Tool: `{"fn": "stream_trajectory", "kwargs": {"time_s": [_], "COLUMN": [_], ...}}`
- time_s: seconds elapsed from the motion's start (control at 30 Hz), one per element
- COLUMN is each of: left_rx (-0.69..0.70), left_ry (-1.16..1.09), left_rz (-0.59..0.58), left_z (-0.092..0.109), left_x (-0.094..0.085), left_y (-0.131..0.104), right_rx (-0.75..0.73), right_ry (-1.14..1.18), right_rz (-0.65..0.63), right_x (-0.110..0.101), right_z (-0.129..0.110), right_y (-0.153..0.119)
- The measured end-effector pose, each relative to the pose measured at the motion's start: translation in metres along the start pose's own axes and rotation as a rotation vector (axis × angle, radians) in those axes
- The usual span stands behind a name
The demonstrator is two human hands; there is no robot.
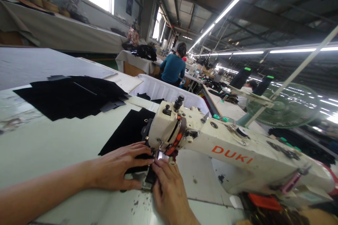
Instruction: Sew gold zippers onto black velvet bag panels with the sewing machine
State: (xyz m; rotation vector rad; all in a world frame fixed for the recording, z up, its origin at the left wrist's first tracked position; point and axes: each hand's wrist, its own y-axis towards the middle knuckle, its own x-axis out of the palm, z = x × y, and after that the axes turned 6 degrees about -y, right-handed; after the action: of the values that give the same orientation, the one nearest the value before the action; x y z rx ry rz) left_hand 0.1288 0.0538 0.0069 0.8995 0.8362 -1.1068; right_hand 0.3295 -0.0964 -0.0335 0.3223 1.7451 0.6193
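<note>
A white sewing machine [211, 151] lettered DUKI stands in front of me, and a black fabric piece [126, 128] lies under its head. My left hand [118, 167] rests on this fabric left of the presser foot, fingers stretched out and thumb apart. Close to the needle area, my right hand [169, 186] has its fingers bent over a narrow black edge of fabric [151, 175], thumb on the near side. The needle tip is hidden behind the fingers and machine head. A small metal guide [145, 185] sits between the hands.
A stack of black fabric pieces [76, 96] lies on the table at left. Behind the machine stands a white plastic bin [171, 93]. Thread cones [241, 77] and a green fan [282, 105] are at right. A person in a teal top [173, 68] sits ahead.
</note>
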Motion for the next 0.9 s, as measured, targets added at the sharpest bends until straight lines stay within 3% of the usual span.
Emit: {"fn": "stream_trajectory", "kwargs": {"time_s": [0.3,0.5,0.63,0.73,0.8,0.9], "left_rx": [-0.014,0.065,-0.061,-0.132,-0.162,-0.215], "left_ry": [-0.070,-0.172,-0.057,0.040,0.096,0.184], "left_rz": [0.054,0.122,0.204,0.222,0.220,0.221], "left_z": [-0.002,-0.002,-0.021,-0.031,-0.026,-0.002], "left_x": [0.003,0.002,-0.004,-0.005,-0.003,0.001], "left_y": [0.001,0.003,0.004,0.004,0.004,0.000], "right_rx": [-0.051,-0.313,-0.476,-0.407,-0.352,-0.402], "right_ry": [-0.081,-0.205,-0.258,-0.234,-0.226,-0.307], "right_rz": [0.010,0.046,0.153,0.201,0.225,0.296], "right_x": [-0.002,0.005,0.028,0.036,0.033,0.016], "right_z": [0.000,0.031,0.055,0.058,0.057,0.057], "right_y": [0.003,0.004,0.005,0.003,0.002,0.007]}}
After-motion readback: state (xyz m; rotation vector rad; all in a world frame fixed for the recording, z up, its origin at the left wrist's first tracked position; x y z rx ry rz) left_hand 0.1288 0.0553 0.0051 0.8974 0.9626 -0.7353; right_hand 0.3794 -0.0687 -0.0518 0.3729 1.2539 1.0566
